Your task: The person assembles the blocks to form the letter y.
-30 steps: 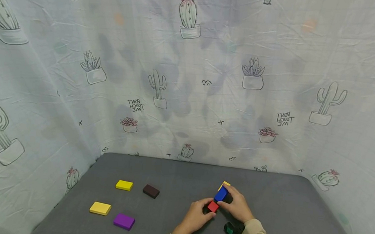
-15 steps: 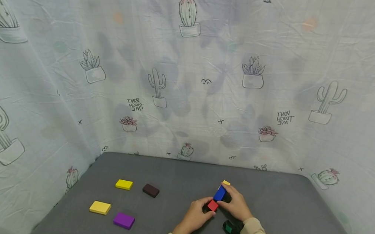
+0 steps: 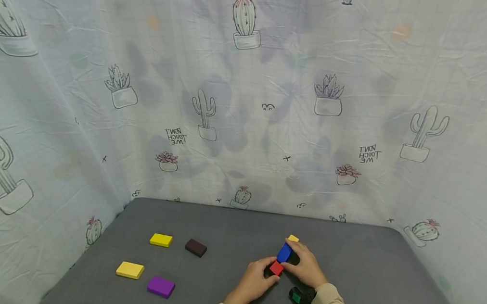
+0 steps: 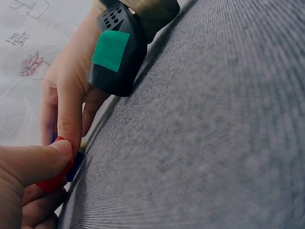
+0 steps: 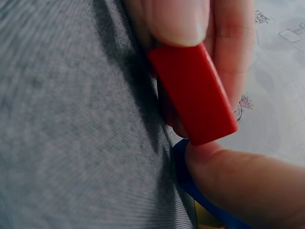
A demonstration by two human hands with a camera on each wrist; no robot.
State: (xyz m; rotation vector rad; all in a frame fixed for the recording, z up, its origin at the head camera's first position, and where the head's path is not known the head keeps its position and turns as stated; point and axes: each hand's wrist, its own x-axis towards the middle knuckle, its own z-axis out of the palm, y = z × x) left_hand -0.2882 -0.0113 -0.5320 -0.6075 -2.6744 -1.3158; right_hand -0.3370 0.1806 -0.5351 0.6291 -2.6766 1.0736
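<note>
Thumb and fingers of my left hand (image 3: 254, 281) pinch a small red block (image 3: 276, 268) on the right half of the table. Just beyond it, my right hand (image 3: 309, 268) grips a blue block (image 3: 284, 253) by its sides. The near end of the blue block meets the red block's far corner in the head view. Past the blue block's far end, a yellow block (image 3: 293, 238) shows partly, the rest hidden by the right fingers. In the right wrist view the red block (image 5: 195, 95) stands under the left thumb, with the blue block (image 5: 181, 164) behind the right thumb.
Several flat blocks lie apart on the left of the grey table (image 3: 228, 228): a yellow one (image 3: 161, 240), a dark brown one (image 3: 196, 247), a paler yellow one (image 3: 130, 270) and a purple one (image 3: 161, 287). A cactus-print curtain (image 3: 246, 123) hangs behind.
My right hand has shifted very slightly left with the blue block, and less of the yellow block shows alongside it. The left hand keeps its pinch on the red block.
</note>
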